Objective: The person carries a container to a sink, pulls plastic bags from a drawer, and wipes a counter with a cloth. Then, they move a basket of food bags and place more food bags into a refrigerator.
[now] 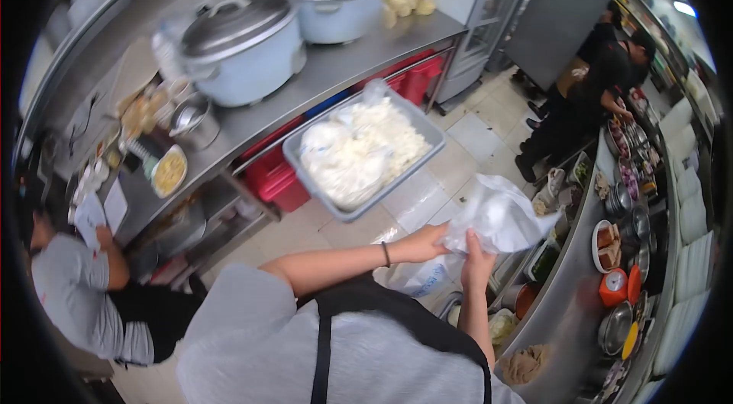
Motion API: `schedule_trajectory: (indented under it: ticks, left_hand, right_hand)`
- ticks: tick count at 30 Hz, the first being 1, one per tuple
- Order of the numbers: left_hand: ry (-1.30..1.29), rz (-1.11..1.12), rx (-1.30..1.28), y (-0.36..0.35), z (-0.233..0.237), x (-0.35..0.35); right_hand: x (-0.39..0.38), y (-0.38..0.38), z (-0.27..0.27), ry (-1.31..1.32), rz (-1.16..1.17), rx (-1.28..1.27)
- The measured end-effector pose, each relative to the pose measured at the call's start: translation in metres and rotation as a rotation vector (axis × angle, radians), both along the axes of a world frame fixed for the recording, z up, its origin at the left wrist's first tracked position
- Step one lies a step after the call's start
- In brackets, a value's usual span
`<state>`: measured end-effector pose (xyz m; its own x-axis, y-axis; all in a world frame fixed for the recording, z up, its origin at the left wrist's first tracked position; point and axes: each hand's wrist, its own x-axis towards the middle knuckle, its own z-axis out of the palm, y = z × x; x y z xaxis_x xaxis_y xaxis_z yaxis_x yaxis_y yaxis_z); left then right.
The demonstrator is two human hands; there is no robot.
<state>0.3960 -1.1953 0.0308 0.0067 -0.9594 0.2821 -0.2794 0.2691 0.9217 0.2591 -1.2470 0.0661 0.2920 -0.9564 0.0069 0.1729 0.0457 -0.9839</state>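
A clear plastic bag (500,209) is held up in front of me, crumpled and puffed out to the right. My left hand (425,242), reaching across from the left with a dark band on its wrist, grips the bag's near left edge. Close beside it, my right hand (479,253) is closed on the bag's lower edge with the thumb on top. Below the hands hangs more white plastic with blue print (424,278). Left of the bag is a grey tub (437,146) filled with white, crumbly food (359,148), part of it in clear bags.
Two large lidded cookers (244,60) stand on the steel counter (359,68) at the back. Red bins (279,179) sit beneath it. A prep counter (553,328) with food containers and a red-orange scale (613,287) curves along the right. People work at far left and right.
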Motion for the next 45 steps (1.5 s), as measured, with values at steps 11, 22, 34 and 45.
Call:
schedule_trajectory:
  ticks: [11,22,34,45]
  left_hand:
    - [-0.191,-0.365,0.261,-0.265,0.009,0.044]
    - [-0.362,-0.307,0.267,-0.49,-0.012,0.058]
    - [0.325,0.695,0.575,-0.535,-0.027,0.246]
    - [-0.121,0.706,0.477,-0.733,-0.049,0.34]
  right_hand:
    - [-0.039,-0.263,-0.025,-0.183,-0.167,0.306]
    - [-0.12,-0.534,-0.074,-0.314,-0.153,0.213]
    - [0.116,-0.71,-0.047,0.154,0.536,0.167]
    - [0.157,-0.85,-0.066,0.26,0.426,-0.009]
